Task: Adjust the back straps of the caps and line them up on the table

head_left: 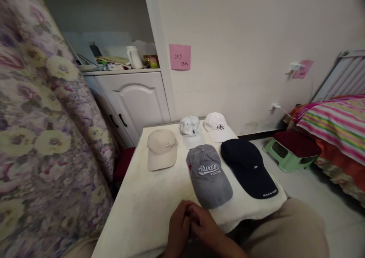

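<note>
My left hand (180, 220) and my right hand (203, 223) meet at the table's near edge, fingers curled and touching each other, with no object showing in them. Just beyond them lies a grey cap (209, 178) with "Always" lettering, its brim pointing toward me. To its right is a navy cap (248, 168) with small text on the brim. A beige cap (162, 149) sits at the left. Farther back are a pale cap (191, 130) with a small dark emblem and a white cap (216, 126) marked "CK". Every cap rests apart from my hands.
A cream cloth (137, 208) covers the table. Floral curtain (51, 117) hangs at the left, beside a white cabinet (137, 98) carrying a white jug (134, 57). At the right stand a green stool (291, 155) with a dark red top and a bed with a striped cover (339, 117).
</note>
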### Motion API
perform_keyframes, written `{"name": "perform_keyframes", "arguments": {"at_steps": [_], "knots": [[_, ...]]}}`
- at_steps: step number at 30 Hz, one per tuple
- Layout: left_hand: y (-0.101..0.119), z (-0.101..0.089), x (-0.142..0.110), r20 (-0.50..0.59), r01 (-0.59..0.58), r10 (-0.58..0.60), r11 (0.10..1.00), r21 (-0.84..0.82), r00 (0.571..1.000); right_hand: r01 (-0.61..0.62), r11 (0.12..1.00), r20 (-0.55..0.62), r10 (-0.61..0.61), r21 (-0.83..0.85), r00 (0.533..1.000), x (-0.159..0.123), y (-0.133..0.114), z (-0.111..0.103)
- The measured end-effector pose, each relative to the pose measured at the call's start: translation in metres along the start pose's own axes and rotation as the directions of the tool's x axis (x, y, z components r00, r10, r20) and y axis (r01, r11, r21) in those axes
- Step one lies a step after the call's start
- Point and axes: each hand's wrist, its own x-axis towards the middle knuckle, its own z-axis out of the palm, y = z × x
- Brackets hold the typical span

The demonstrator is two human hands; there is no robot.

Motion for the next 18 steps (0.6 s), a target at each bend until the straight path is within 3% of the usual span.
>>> {"name": "perform_keyframes", "arguments": {"at_steps": [9, 18], "knots": [[-0.009, 0.0, 0.0, -0.031, -0.026, 0.026, 0.999, 0.022, 0.999, -0.032, 0.998, 0.0, 0.032, -0.046, 0.999, 0.004, 0.005, -0.001], [-0.009, -0.002, 0.0, -0.029, -0.045, 0.045, 0.999, 0.029, 0.999, -0.04, 0.999, 0.045, 0.039, 0.03, 0.998, 0.006, -0.008, -0.003]]}}
